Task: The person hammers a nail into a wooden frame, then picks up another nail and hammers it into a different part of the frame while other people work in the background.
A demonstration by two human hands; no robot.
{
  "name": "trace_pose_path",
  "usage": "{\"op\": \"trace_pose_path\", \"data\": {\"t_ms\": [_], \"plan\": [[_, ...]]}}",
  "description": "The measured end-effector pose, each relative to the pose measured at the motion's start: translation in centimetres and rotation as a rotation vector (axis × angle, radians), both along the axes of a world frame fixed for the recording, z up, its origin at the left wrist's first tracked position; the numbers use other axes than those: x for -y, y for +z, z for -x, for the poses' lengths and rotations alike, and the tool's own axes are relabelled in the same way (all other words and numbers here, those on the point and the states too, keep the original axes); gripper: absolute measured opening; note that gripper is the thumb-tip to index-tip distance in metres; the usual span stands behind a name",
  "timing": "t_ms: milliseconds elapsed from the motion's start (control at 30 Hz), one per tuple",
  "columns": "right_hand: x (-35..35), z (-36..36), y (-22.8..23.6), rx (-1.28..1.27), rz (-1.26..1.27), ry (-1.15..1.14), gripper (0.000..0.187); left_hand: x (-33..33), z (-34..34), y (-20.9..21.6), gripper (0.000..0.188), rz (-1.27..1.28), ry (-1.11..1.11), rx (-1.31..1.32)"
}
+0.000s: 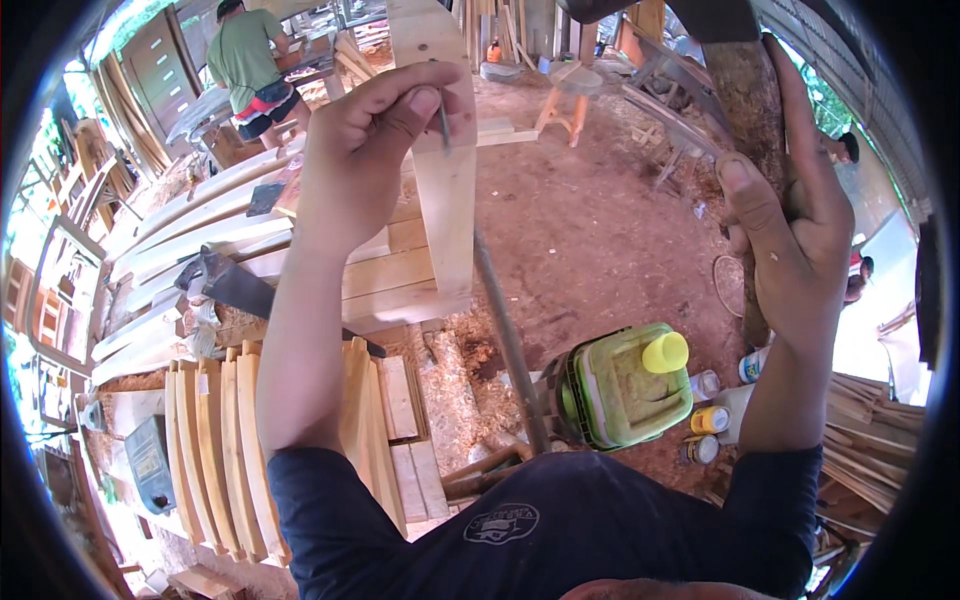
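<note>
My left hand (375,140) is raised, thumb and fingers pinching a thin grey nail (445,130). Behind the nail stands a long pale wooden board (445,215) with small dark holes; whether the nail touches it I cannot tell. On the right, my right hand (795,215) is wrapped round the worn wooden handle of a hammer (745,100), raised high. Its dark head is partly cut off by the top edge. Below my left forearm lie several curved wooden slats (235,440) and flat planks (390,280).
A green plastic jug (625,410) with a yellow cap stands before me, beside small cans (710,420). A dark-bladed saw (235,285) lies on the planks at left. Farther off are a wooden stool (575,85) and a person in a green shirt (247,60).
</note>
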State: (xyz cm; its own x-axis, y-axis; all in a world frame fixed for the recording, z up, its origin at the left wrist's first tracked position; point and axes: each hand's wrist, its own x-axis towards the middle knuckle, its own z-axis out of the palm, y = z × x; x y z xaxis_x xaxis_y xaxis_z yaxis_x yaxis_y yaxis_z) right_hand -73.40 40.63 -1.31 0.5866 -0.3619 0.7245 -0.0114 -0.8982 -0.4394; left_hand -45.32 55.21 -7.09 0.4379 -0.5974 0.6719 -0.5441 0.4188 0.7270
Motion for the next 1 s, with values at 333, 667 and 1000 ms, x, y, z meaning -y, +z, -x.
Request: {"op": "trace_pose_path", "data": {"t_ms": [333, 667, 1000], "plan": [[-0.6, 0.0, -1.4, 0.106, -0.039, 0.094, 0.068, 0.4, -0.3, 1.3, 0.014, -0.021, 0.231, 0.605], [-0.2, 0.5, -0.4, -0.030, 0.036, -0.001, 0.069, 2.4, -1.5, -0.5, 0.009, -0.002, 0.269, 0.598], [-0.3, -3.3, -0.1, -0.243, 0.229, 0.066, 0.061, 2.6, -2.4, -1.1, 0.011, -0.004, 0.352, 0.758]]}}
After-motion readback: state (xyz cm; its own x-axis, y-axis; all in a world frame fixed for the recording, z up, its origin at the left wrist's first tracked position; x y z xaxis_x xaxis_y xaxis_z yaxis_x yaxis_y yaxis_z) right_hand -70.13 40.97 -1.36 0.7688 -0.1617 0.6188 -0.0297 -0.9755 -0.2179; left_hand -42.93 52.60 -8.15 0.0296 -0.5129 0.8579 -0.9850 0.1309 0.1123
